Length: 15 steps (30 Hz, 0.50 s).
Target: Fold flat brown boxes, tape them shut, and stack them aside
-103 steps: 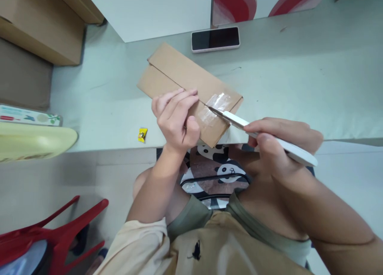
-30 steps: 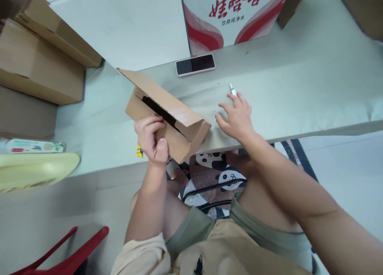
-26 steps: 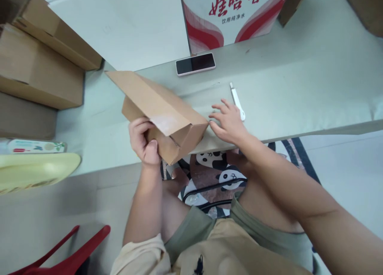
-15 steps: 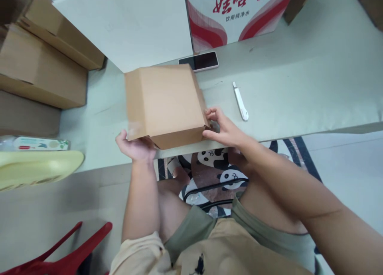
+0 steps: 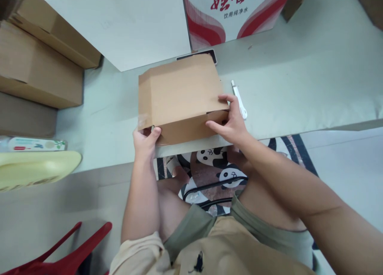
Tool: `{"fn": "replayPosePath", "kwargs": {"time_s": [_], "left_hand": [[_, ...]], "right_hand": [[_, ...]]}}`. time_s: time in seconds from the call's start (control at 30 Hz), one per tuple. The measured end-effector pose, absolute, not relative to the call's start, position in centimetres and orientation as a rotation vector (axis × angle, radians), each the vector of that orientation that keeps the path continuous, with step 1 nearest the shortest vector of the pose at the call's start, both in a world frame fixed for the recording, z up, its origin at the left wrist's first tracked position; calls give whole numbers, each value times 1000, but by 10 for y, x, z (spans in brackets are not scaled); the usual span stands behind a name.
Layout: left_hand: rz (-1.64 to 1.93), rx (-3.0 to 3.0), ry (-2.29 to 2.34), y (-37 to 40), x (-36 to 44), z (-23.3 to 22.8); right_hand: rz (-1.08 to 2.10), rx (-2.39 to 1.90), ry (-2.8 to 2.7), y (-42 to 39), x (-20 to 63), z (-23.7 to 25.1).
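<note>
A brown cardboard box point(image 5: 185, 91) sits at the table's front edge, its flap sticking out at the left side. My left hand point(image 5: 146, 141) grips the box's near left corner, thumb on the front face and the other fingers hidden beneath the flap. On the right end, my right hand point(image 5: 230, 119) is closed about the near corner, thumb on the front and fingers over the side flap. Just beyond the right hand lies a white utility knife point(image 5: 239, 99). A phone point(image 5: 213, 56) is partly covered by the box's far edge.
A large white box point(image 5: 119, 28) and a red-and-white water carton point(image 5: 236, 16) stand behind. Brown cartons point(image 5: 38, 63) are stacked at the left. A yellow-green tray point(image 5: 38, 165) juts over the left front edge. A red chair point(image 5: 68, 251) stands on the floor at lower left.
The cardboard box has shifted right and turned slightly, now covering more of the phone. Both hands have moved right with it, and the left thumb has come onto the front face.
</note>
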<state>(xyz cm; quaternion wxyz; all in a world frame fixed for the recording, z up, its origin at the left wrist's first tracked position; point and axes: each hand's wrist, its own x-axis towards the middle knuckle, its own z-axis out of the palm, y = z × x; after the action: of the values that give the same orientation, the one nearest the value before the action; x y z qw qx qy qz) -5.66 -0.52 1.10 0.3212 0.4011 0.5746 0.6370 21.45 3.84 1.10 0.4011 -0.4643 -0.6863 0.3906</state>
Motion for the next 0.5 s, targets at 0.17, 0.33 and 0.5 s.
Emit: {"fn": "replayPosePath", "kwargs": {"time_s": [0.17,0.33,0.5], "left_hand": [[1678,1074,1577,-8,-60,14],[1736,870,1444,-11,-66,16],[1646,993,1602,-6,-74,17]], "right_hand": [[1060,-1114,-1681,37,214,17],[1003,-1116,-1486,40,215,22],[1010,-1124,-1368,38,226,29]]}}
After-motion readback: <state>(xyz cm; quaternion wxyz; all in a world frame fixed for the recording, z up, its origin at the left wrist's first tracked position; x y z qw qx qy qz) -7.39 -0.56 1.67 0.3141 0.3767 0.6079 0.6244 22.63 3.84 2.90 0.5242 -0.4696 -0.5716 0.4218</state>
